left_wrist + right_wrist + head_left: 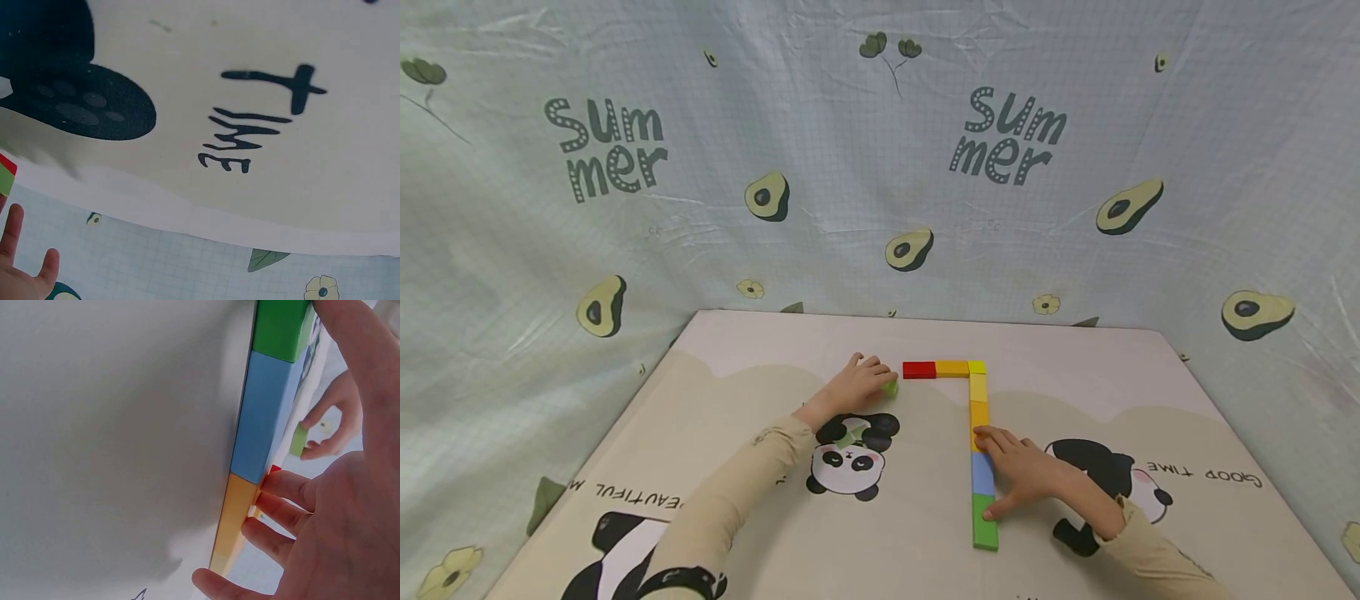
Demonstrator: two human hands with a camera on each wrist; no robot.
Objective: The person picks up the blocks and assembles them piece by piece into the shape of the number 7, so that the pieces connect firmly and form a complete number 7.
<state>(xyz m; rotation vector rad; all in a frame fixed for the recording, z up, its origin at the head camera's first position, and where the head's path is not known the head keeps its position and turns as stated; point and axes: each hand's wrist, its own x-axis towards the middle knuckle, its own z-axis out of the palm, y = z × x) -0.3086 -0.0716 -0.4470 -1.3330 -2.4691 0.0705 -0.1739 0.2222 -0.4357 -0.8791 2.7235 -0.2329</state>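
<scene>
A light green block (891, 388) is pinched between the thumb and fingers of my left hand (857, 385), just left of the red block (919, 370). From there a row runs right through an orange block (952, 369) to a yellow corner piece (977, 367), then down the table toward me. My right hand (1026, 469) lies along this column, its fairly straight fingers touching the side of an orange block (234, 509). Its thumb touches the dark green block (985, 533) at the near end. Between them sits the blue block (982, 475).
A panda-print cloth (917, 500) covers the table. Behind it and at both sides hangs a pale curtain (835, 142) printed with avocados and lettering. A dark band (681, 581) circles the left sleeve.
</scene>
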